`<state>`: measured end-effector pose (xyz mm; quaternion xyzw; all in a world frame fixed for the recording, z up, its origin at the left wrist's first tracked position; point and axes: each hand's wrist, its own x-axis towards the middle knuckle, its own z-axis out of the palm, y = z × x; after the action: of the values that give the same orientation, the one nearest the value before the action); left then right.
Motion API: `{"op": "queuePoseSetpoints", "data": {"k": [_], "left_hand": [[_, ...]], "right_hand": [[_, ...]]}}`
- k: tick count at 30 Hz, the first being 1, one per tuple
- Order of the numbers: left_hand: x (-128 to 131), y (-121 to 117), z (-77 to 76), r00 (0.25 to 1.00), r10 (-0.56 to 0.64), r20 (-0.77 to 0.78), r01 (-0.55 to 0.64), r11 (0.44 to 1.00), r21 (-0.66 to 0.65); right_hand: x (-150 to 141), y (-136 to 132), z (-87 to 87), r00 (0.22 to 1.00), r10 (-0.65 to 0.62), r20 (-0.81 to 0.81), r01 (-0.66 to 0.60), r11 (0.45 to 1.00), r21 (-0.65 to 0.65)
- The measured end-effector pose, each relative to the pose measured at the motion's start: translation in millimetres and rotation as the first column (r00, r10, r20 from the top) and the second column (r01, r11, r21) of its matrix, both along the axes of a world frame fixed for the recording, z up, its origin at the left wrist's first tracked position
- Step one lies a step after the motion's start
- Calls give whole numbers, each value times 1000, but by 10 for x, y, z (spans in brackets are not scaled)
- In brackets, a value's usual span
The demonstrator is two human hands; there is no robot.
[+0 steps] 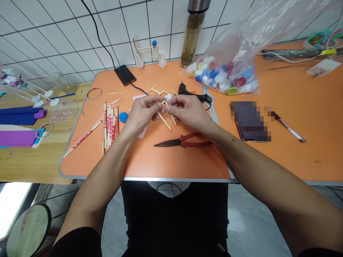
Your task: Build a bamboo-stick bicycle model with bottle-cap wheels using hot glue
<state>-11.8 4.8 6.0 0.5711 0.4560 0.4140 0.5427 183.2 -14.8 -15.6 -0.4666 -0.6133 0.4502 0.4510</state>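
My left hand [143, 111] pinches one thin wooden stick [164, 120] between thumb and fingertips. Close against it, my right hand [189, 111] pinches a second wooden stick [172, 119]; the two sticks slant down toward me and come close together at the top. Whether they are joined is hidden by my fingers. Just behind my hands lie more sticks [155, 90] in an angular frame, with a white cap [168, 96] beside them. A black glue gun [191, 93] rests behind my right hand. Red-handled long-nose pliers [171, 143] lie in front of it.
Red-wrapped chopsticks [109, 125] and blue caps [123, 117] lie at left. A small stick bicycle model [146, 53] stands by the wall, near a glass tumbler [193, 35]. At right are a bag of bottle caps [225, 76], a phone [250, 121] and a pen [289, 127].
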Motion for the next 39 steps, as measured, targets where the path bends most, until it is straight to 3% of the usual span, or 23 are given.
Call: {"op": "queuePoseSetpoints", "data": {"k": [10,18,33,39], "left_hand": [[-3,0,-22,1000,-7,-11,7,1000,28],[6,-13,-4,1000,-5,-10,5,1000,19],[23,-5,-20,999,19,-42,-16,998,63],[19,-2,-23,999,17,-33,-15,998,67]], "right_hand": [[13,-6,-5,999,5,44,-7,1000,30],[27,3,-8,996,7,86,-18,992,127],[4,1,20,992,45,-117,-48,999,-16],[3,1,3,987,0,-158,-10,998,-63]]}}
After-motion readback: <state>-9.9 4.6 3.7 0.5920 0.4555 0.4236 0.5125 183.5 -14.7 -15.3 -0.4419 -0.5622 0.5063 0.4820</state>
